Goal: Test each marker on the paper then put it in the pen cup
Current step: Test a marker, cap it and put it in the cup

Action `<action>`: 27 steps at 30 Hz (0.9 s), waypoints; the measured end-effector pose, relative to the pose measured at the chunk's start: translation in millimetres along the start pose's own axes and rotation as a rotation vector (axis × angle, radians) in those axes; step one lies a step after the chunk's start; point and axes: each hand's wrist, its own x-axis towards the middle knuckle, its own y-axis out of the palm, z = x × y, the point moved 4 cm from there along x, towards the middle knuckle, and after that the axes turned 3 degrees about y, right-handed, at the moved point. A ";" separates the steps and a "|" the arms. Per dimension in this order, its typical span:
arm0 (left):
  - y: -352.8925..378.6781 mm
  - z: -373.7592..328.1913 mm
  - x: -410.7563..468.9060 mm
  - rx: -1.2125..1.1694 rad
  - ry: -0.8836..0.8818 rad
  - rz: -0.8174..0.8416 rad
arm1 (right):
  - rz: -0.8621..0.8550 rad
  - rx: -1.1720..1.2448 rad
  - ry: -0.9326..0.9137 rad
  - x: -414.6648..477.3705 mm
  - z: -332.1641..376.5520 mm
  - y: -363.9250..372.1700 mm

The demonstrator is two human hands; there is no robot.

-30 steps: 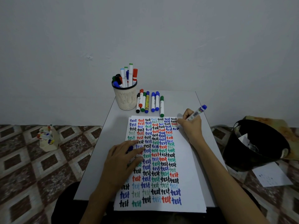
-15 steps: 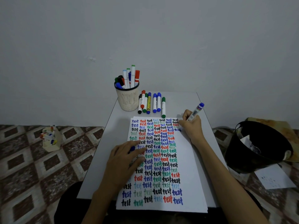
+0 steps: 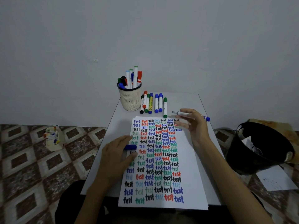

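A white paper (image 3: 189, 167) covered with rows of coloured "test" words lies on the small grey table (image 3: 182, 101). My right hand (image 3: 193, 122) holds an uncapped blue marker (image 3: 182, 113) level above the paper's top right corner, tip pointing left. My left hand (image 3: 117, 155) rests on the paper's left edge and pinches the blue cap (image 3: 130, 147). A cream mesh pen cup (image 3: 130, 98) at the table's far left holds several markers. Beside it lies a row of several capped markers (image 3: 152, 104).
A black waste bin (image 3: 258, 147) with crumpled paper stands on the floor to the right, with a loose sheet (image 3: 273, 179) in front of it. A small beige holder with markers (image 3: 53, 139) sits on the patterned floor at left. A wall runs close behind the table.
My right hand has lifted the blue marker off the paper and turned it level, tip to the left. My left hand now shows the blue cap between its fingers.
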 end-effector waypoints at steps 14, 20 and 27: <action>-19.0 -17.1 0.1 -0.116 0.038 -0.202 | 0.157 -0.074 0.119 -74.3 -18.2 35.3; -21.6 -34.2 1.2 -0.176 0.121 -0.169 | 0.182 -0.082 0.123 -84.9 -12.9 39.3; -20.0 -47.5 -0.8 -0.509 0.033 -0.086 | 0.299 -0.332 0.100 -92.9 -5.3 34.1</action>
